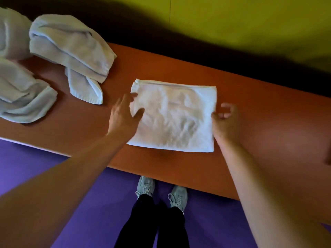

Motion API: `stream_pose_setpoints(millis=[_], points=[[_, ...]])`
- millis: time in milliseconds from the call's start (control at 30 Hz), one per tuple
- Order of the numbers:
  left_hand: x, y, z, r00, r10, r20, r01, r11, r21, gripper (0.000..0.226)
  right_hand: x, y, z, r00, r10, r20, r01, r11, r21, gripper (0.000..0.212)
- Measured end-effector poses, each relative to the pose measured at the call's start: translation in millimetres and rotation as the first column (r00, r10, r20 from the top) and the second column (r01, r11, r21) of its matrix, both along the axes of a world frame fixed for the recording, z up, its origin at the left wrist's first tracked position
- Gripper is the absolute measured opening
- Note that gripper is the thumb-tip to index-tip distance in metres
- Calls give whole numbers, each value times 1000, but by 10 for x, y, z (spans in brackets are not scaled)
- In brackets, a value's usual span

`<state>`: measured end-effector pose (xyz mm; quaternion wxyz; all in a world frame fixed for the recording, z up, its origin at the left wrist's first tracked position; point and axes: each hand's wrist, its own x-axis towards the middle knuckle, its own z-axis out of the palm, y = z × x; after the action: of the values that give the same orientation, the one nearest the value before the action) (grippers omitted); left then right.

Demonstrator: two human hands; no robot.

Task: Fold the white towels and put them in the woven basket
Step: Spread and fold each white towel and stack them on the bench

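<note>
Towel (172, 115), white and folded to a flat rectangle, lay at centre of the orange tabletop (268, 126), its near edge close to the tabletop's front edge. Surface showed light wrinkling; the hem was visible along the 12 o'clock edge. Left hand (123, 116) sat at the towel's 9 o'clock edge, fingers straight and slightly spread, with the thumb lying on the cloth and the fingertips reaching toward the far-left corner; contact appeared flat, no pinch seen. Right hand (224, 120) sat at the 3 o'clock edge, fingers loosely curled; the thumb side touched the towel's border, but whether it pinched the edge could not be told. Both forearms were bare and entered from the 6 o'clock side. Three unfolded towels lay bunched at roughly 10 o'clock from the folded one: crumpled towel (71, 51) nearest, draped over itself with one end trailing toward the front; second crumpled towel (23, 99) near the front-left edge of the tabletop; third crumpled towel (10, 33) cut off by the left frame border. All three lay well apart from the folded towel. Below the tabletop's front edge, purple floor (44, 167), grey laced shoes (146, 185) and dark trousers (152, 221) were visible. Yellow-green wall (250, 24) behind.
</note>
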<state>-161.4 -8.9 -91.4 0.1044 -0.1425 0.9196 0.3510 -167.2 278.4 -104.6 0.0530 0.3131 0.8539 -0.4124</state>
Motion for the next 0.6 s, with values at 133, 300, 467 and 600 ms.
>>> stream_pose_setpoints(millis=[133, 300, 467, 600], points=[[607, 6, -79, 992, 17, 126, -11, 999, -45, 58, 593, -74, -27, 987, 27, 159, -22, 999, -32, 25], [756, 11, -145, 961, 200, 192, -210, 977, 30, 56, 746, -84, -53, 980, -46, 193, 88, 973, -212, 32], [597, -37, -128, 931, 255, 260, -277, 959, 52, 65, 577, -36, 39, 986, -93, 138, 146, 885, -443, 9], [582, -45, -163, 907, 288, 306, -337, 934, 119, 56, 503, -323, 396, 999, -15, -41, -2, 918, -397, 16]])
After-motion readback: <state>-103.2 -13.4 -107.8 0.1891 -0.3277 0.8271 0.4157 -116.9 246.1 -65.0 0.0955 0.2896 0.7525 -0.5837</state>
